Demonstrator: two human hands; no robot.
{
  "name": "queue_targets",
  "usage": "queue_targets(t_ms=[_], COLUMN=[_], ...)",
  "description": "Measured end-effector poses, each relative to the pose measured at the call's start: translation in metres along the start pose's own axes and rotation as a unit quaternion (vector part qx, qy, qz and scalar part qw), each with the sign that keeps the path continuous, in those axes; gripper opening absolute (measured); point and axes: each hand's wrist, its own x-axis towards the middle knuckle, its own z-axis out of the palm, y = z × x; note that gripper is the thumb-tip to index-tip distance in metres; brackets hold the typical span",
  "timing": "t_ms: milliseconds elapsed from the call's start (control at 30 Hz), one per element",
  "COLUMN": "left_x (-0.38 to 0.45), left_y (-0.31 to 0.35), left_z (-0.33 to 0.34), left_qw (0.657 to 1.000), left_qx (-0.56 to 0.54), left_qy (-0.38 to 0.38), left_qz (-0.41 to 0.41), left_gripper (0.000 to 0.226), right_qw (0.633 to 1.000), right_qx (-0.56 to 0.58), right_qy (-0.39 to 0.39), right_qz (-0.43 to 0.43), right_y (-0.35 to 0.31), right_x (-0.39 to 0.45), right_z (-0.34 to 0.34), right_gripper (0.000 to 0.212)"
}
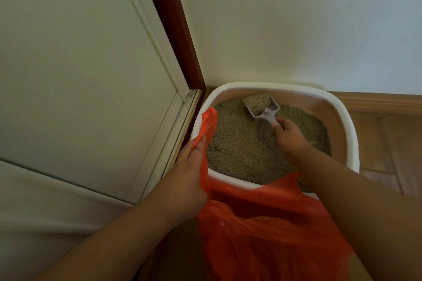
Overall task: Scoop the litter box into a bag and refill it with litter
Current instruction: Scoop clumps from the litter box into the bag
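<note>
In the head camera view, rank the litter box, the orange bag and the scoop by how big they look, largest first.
1. litter box and orange bag: they look about alike; the bag is nearer the camera and runs off the frame, so I will not rank them.
2. scoop, clearly smallest, gripped by the right hand.

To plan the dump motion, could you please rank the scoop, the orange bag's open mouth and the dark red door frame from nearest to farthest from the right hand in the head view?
From the right hand:
1. Scoop: gripped by its handle, over the litter at the box's back.
2. Orange bag: mouth at the box's near rim, below the forearm.
3. Door frame: upper left, beyond the box's corner.
</note>
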Motion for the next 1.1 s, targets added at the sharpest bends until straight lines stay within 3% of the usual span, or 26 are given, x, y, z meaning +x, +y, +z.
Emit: queue_targets(t_ms=[633,800,1100], left_x=[-0.01,-0.016,-0.023], left_y=[0.02,0.025,0.028], left_z=[0.0,-0.001,-0.004], left_qw=[0.999,0.999,0.999], left_qx=[0.04,0.044,0.046], left_qy=[0.01,0.005,0.007], left_qz=[0.006,0.003,-0.009], left_gripper=[0.123,0.125,0.126], right_qw=[0.987,0.973,0.974], right_qx=[-0.039,-0.061,-0.079], right_qy=[-0.088,-0.177,-0.169], right_qz=[-0.13,-0.132,-0.131], right_y=[-0.018,-0.02,-0.026], right_x=[-0.056,-0.063,-0.071], right_z=[-0.083,-0.09,-0.09], right_gripper=[0.025,0.028,0.027])
